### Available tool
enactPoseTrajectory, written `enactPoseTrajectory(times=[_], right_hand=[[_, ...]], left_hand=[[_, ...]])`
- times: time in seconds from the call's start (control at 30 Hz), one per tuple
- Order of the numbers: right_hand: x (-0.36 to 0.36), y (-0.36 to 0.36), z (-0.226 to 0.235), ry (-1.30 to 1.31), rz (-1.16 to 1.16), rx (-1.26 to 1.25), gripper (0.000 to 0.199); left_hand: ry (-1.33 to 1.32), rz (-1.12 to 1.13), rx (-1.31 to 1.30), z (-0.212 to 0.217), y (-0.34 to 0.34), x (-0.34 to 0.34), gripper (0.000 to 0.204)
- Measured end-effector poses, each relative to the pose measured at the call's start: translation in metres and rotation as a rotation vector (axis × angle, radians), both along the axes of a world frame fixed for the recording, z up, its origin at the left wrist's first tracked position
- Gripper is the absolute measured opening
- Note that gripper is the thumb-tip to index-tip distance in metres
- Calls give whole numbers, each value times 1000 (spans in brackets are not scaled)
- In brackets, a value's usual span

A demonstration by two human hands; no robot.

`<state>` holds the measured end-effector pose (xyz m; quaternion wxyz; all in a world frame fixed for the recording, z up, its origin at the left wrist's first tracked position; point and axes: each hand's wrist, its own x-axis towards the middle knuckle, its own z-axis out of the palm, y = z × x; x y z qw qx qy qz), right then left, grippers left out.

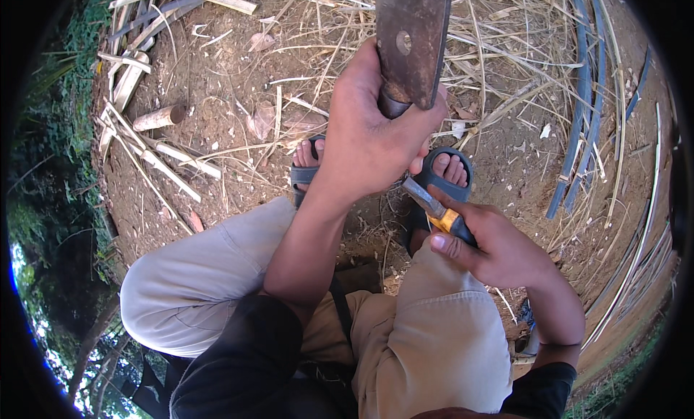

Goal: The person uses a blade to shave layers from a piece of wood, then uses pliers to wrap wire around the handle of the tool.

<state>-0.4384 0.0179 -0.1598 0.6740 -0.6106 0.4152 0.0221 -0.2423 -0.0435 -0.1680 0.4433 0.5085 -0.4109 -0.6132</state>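
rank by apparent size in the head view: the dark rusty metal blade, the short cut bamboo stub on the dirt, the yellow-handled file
1. dark rusty metal blade, though it is nearest the camera
2. yellow-handled file
3. short cut bamboo stub, close to the file in size, so unsure

A broad, dark rusty metal chopping blade with a round hole stands upright near the top edge, its handle end gripped from below. Below it, a slim tool with a grey metal tip and yellow-and-black handle lies slanted, tip pointing up-left toward the blade's base
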Motion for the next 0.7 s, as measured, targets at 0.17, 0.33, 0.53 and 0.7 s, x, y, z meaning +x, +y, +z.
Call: enactPoseTrajectory(times=[0.17,0.33,0.53,0.7], right_hand=[[2,0,1,-18,-58,73,50],[5,10,-2,125,-56,-173,36],[6,17,-8,327,-5,-661,39],[5,14,-11,551,171,-1037,32]], left_hand=[[-3,7,9,1,0,0,22],[45,-14,88,0,1,3,34],[-86,-2,107,-1,-1,1,33],[-346,86,-154,-22,3,-13,26]])
